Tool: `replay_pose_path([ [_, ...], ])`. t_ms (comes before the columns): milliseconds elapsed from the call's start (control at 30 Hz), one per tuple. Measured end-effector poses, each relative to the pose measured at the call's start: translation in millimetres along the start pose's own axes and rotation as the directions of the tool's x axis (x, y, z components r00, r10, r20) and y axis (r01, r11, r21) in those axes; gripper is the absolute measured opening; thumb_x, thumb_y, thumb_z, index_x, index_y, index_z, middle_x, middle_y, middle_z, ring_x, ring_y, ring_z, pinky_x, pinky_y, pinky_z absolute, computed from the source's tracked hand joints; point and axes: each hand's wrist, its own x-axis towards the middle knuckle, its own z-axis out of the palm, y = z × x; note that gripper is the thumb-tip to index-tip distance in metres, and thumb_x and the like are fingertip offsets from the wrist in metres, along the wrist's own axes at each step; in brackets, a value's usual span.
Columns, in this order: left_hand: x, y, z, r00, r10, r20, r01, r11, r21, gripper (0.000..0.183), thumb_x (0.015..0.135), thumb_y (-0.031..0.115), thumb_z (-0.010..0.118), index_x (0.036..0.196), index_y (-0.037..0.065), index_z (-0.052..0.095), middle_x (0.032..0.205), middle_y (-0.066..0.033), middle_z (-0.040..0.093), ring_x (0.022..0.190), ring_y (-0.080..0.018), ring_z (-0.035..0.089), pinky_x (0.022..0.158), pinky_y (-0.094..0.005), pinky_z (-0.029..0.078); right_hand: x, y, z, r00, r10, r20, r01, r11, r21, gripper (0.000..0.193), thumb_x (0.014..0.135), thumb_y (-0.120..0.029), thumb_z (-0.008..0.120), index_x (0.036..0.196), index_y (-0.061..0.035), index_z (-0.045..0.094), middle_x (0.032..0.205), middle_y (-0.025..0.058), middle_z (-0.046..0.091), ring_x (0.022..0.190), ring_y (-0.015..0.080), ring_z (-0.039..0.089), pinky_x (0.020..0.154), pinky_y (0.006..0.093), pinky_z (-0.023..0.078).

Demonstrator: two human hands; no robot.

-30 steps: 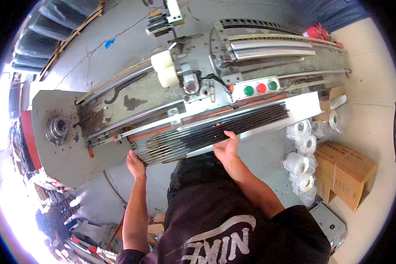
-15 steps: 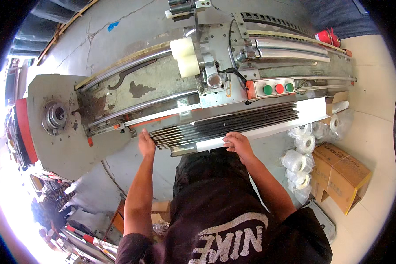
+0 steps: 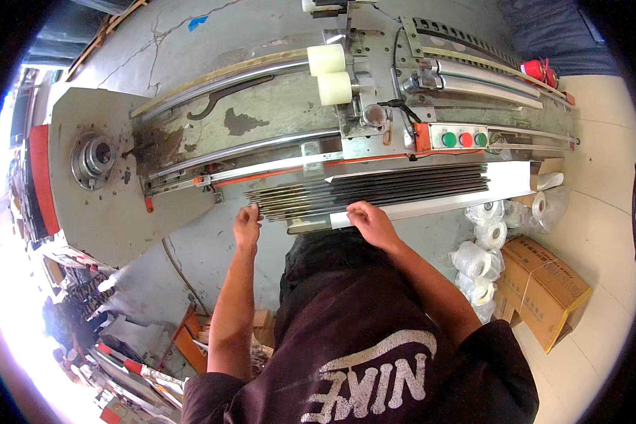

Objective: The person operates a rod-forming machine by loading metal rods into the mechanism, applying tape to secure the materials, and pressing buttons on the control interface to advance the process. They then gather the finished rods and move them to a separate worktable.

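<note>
A bundle of long thin dark rods (image 3: 410, 185), with lighter metallic left ends, lies side by side on a white sheet (image 3: 505, 178) in front of me. My left hand (image 3: 247, 225) is at the rods' left ends, its thumb and fingers pinched on a rod end. At the bundle's near edge, above the sheet, is my right hand (image 3: 369, 222). Its fingers are curled together against the nearest rods; what lies between the fingertips is hidden. Under the bundle a dull metal edge (image 3: 307, 227) shows between my hands.
Behind the rods stretches a long machine with rails (image 3: 254, 141), pale rollers (image 3: 332, 76) and a button box (image 3: 459, 137). Its grey end housing (image 3: 71, 191) stands at left. Plastic-wrapped rolls (image 3: 477, 261) and a cardboard box (image 3: 540, 283) are at right.
My left hand has gone from flat against the rod ends to pinching there. My right hand has curled its fingers and moved slightly left along the near edge. The view has shifted a little.
</note>
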Motion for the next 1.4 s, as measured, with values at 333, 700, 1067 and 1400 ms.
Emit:
replay_pose_path([
  [333, 15.2, -5.7, -2.2, 0.998, 0.062, 0.031, -0.054, 0.979, -0.196, 0.026, 0.104, 0.034, 0.069, 0.090, 0.013, 0.067, 0.088, 0.0041, 0.064, 0.082, -0.0086, 0.055, 0.076, -0.0275, 0.045, 4.8, -31.8, 2.3, 1.000, -0.008, -0.012, 0.007, 0.998, -0.058, 0.031, 0.100, -0.023, 0.067, 0.123, -0.0030, 0.068, 0.116, 0.0172, 0.076, 0.105, 0.0316, 0.074, 0.092, 0.0423, 0.058],
  [700, -71.1, 62.5, -30.3, 0.934, 0.294, -0.202, -0.334, 0.920, -0.207, 0.018, 0.101, 0.020, 0.072, 0.109, 0.003, 0.071, 0.120, -0.0075, 0.069, 0.110, -0.0153, 0.058, 0.099, -0.0320, 0.045, 58.5, -86.2, 19.1, 0.652, -0.687, 0.321, 0.711, 0.407, -0.573, 0.018, 0.088, -0.025, 0.073, 0.084, -0.0088, 0.067, 0.082, 0.0078, 0.071, 0.092, 0.0262, 0.070, 0.101, 0.0438, 0.048],
  [1067, -115.5, 213.2, 36.8, 0.922, 0.368, -0.119, -0.383, 0.828, -0.410, 0.015, 0.105, 0.022, 0.069, 0.107, 0.007, 0.068, 0.099, 0.0029, 0.064, 0.087, -0.0081, 0.052, 0.082, -0.0253, 0.042, 36.1, -193.5, -123.8, 0.497, -0.845, 0.197, 0.699, 0.255, -0.668, 0.024, 0.086, -0.025, 0.077, 0.105, -0.0096, 0.074, 0.096, 0.0031, 0.073, 0.110, 0.0227, 0.067, 0.104, 0.0441, 0.047],
  [1400, -37.2, 284.9, 120.1, 0.921, 0.378, -0.089, -0.384, 0.853, -0.352, 0.023, 0.103, 0.027, 0.073, 0.112, 0.006, 0.072, 0.099, -0.0004, 0.070, 0.090, -0.0078, 0.059, 0.080, -0.0247, 0.045, 140.7, -190.6, -211.9, 0.446, -0.892, 0.069, 0.619, 0.252, -0.744, 0.021, 0.083, -0.017, 0.078, 0.103, -0.0082, 0.074, 0.097, 0.0051, 0.075, 0.104, 0.0244, 0.069, 0.103, 0.0427, 0.048],
])
